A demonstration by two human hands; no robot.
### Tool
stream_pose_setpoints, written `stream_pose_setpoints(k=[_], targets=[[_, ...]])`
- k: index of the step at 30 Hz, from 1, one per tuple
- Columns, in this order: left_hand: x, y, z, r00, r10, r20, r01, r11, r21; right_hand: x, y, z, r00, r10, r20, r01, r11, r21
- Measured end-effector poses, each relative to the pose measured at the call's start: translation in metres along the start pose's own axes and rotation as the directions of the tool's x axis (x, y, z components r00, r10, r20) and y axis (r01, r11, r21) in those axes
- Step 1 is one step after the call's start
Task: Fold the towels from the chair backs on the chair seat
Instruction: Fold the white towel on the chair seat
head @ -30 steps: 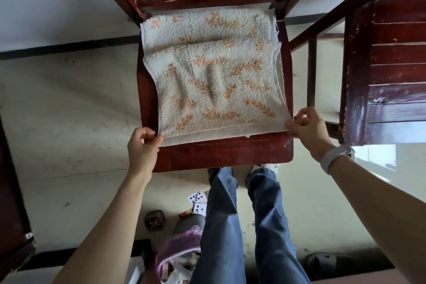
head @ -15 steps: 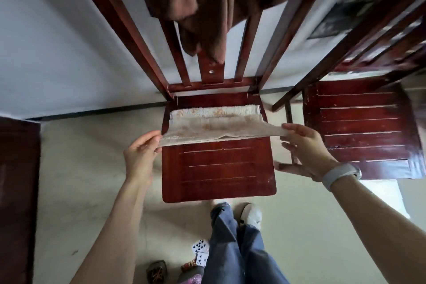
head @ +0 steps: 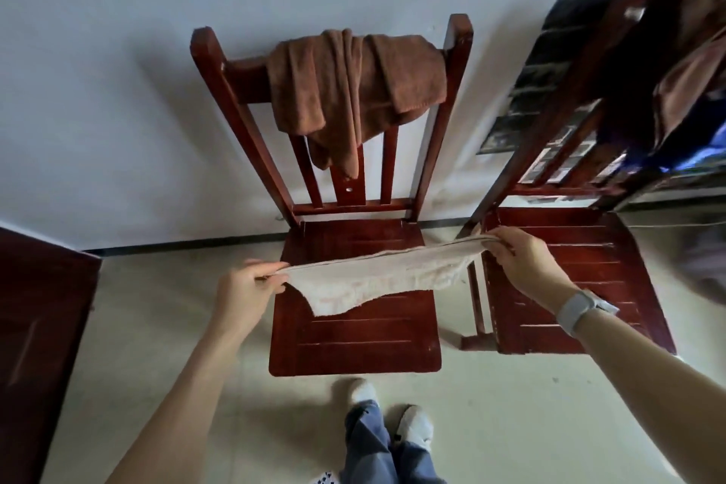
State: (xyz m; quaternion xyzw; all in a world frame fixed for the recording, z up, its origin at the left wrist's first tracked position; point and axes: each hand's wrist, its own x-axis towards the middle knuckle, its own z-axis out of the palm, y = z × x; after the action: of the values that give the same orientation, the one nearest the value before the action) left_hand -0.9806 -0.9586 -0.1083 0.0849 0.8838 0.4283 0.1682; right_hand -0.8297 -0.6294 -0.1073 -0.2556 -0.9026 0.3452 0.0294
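A cream patterned towel (head: pixel 377 275) hangs stretched in the air above the seat (head: pixel 353 342) of the middle red wooden chair. My left hand (head: pixel 245 287) pinches its left end and my right hand (head: pixel 522 263) grips its right end, a watch on that wrist. The towel sags in the middle, folded lengthwise. A brown towel (head: pixel 353 90) is draped over the back of this chair.
A second red chair (head: pixel 569 279) stands to the right, with dark and brownish cloth (head: pixel 683 63) on its back. A dark red piece of furniture (head: pixel 43 326) sits at the left. My legs and shoes (head: pixel 393 436) are in front of the chair, on a pale floor.
Both hands have lifted the cream towel off the seat and hold it taut in the air. The view has pulled back and tilted up, showing the chair back and brown towel.
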Motion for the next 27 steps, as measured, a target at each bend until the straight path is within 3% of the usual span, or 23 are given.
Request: stream_pose_setpoints(k=[4,8,11,13,15,18,21,27], targets=[[-0.016,-0.004,0.003,1.0,0.012,0.001,-0.013,0.999,0.03,-0.017,0.021,-0.012,0.99,-0.135,0.042,0.139,0.984,-0.113],[-0.032,-0.012,0.003,0.962,0.274,0.018,-0.264,0.905,0.333,-0.033,0.027,-0.016,0.971,-0.238,0.02,0.239,0.966,-0.102],[-0.041,-0.02,0.003,0.935,0.354,0.0,-0.316,0.835,0.45,-0.044,0.021,-0.015,0.966,-0.251,-0.066,0.251,0.968,0.0],[-0.049,-0.024,0.006,0.952,0.3,-0.069,-0.252,0.889,0.383,-0.052,0.018,-0.01,0.97,-0.211,-0.119,0.219,0.974,0.055],[-0.062,-0.023,0.011,0.984,0.118,-0.136,-0.097,0.983,0.156,-0.061,0.017,-0.003,0.983,-0.13,-0.133,0.146,0.982,0.118],[-0.083,-0.021,0.019,0.989,-0.065,-0.135,0.054,0.995,-0.086,-0.078,0.011,0.007,0.998,0.052,0.048,-0.062,0.968,0.243],[-0.095,-0.034,0.023,0.982,-0.031,-0.188,0.028,0.999,-0.016,-0.09,0.006,0.018,0.984,0.103,0.143,-0.14,0.95,0.279],[-0.064,-0.063,0.012,0.979,0.109,-0.171,-0.082,0.984,0.156,-0.078,0.003,0.051,0.986,0.127,0.106,-0.145,0.973,0.182]])
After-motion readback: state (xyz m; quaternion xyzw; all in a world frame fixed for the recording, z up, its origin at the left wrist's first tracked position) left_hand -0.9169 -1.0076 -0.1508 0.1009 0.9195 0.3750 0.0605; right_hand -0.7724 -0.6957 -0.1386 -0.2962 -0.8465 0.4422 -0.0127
